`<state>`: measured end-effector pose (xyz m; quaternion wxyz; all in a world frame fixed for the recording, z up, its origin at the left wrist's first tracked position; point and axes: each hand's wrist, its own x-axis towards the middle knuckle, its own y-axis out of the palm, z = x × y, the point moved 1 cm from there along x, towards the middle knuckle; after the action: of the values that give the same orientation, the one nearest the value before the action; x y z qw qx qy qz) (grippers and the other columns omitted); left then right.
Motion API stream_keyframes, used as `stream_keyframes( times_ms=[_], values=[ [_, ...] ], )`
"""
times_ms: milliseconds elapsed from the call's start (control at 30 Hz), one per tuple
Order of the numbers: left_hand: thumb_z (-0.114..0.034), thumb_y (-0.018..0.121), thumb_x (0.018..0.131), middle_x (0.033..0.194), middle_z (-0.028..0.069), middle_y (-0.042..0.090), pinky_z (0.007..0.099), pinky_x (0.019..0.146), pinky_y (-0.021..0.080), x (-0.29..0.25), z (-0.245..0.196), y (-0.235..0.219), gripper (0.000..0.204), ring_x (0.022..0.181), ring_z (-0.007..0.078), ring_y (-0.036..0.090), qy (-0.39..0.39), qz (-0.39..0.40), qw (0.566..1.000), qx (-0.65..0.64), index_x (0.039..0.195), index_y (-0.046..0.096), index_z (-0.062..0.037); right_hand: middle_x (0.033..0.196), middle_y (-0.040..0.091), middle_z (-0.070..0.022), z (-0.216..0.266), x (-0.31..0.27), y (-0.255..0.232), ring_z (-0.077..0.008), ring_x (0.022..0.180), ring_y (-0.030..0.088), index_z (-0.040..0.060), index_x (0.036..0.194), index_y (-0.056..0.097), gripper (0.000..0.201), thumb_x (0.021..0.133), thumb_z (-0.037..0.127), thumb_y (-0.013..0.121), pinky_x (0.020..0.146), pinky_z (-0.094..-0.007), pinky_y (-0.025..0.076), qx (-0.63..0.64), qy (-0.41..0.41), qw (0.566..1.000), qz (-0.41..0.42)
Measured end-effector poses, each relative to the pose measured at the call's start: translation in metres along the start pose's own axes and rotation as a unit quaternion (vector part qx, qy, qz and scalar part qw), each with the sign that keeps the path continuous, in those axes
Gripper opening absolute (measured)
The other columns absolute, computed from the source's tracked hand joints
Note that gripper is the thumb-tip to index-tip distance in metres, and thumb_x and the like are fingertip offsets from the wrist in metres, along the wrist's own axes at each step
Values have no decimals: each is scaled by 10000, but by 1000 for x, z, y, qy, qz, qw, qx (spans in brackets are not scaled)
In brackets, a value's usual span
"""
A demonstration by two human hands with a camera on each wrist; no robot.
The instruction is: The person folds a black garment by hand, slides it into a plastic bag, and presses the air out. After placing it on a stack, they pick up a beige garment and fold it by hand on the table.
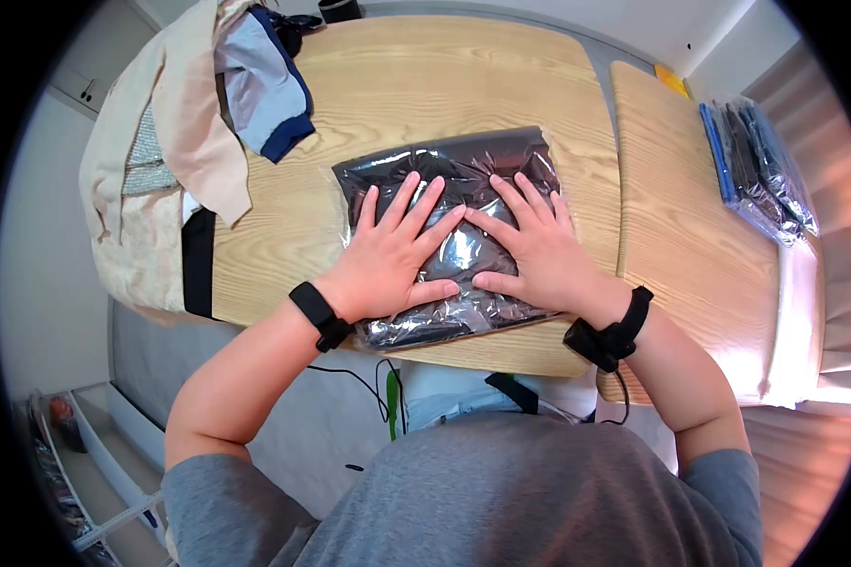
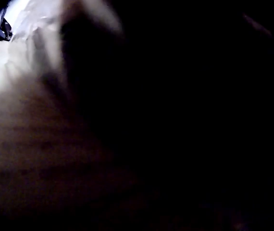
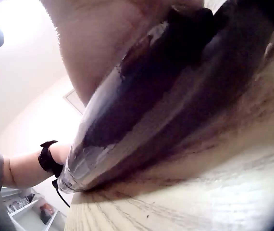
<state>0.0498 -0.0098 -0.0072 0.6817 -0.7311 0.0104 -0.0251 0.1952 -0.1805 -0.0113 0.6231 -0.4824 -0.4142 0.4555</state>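
A dark folded garment in a clear plastic bag (image 1: 463,248) lies flat near the table's front edge. My left hand (image 1: 385,253) rests on the bag's left half with fingers spread. On the right half my right hand (image 1: 539,248) presses down, fingers also spread, and the two index fingertips meet near the middle. In the right wrist view, the bag's shiny side (image 3: 127,106) bulges under the right hand (image 3: 108,38) against the wood. The left wrist view is mostly dark, with pale plastic at its upper left.
Loose clothes, including a cream garment (image 1: 184,123) and a grey-blue one with navy trim (image 1: 260,90), are heaped at the left end of the wooden table (image 1: 444,66). Several bagged garments (image 1: 756,170) lie on a second table (image 1: 667,217) at the right. A cable (image 1: 359,378) hangs below the front edge.
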Motion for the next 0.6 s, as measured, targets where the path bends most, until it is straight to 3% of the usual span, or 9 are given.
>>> stream_keyframes(
  times_ms=[467, 600],
  values=[
    [-652, 463, 823, 1514, 196, 149, 635, 1061, 110, 2, 1, 3, 840, 1398, 405, 106, 4, -3, 1000, 18, 1449, 268, -129, 1476, 268, -148, -3, 0, 4, -377, 1369, 215, 310, 1387, 390, 730, 762, 641, 571, 1035, -652, 189, 3, -9, 1000, -20],
    [-634, 469, 831, 1524, 190, 119, 628, 1067, 99, 2, 0, 0, 838, 1405, 398, 83, 7, 0, 1000, 26, 1461, 238, -132, 1475, 278, -153, -12, -2, -17, -383, 1377, 202, 276, 1401, 374, 783, 732, 570, 655, 1043, -640, 189, 35, -13, 999, 7]
  ],
)
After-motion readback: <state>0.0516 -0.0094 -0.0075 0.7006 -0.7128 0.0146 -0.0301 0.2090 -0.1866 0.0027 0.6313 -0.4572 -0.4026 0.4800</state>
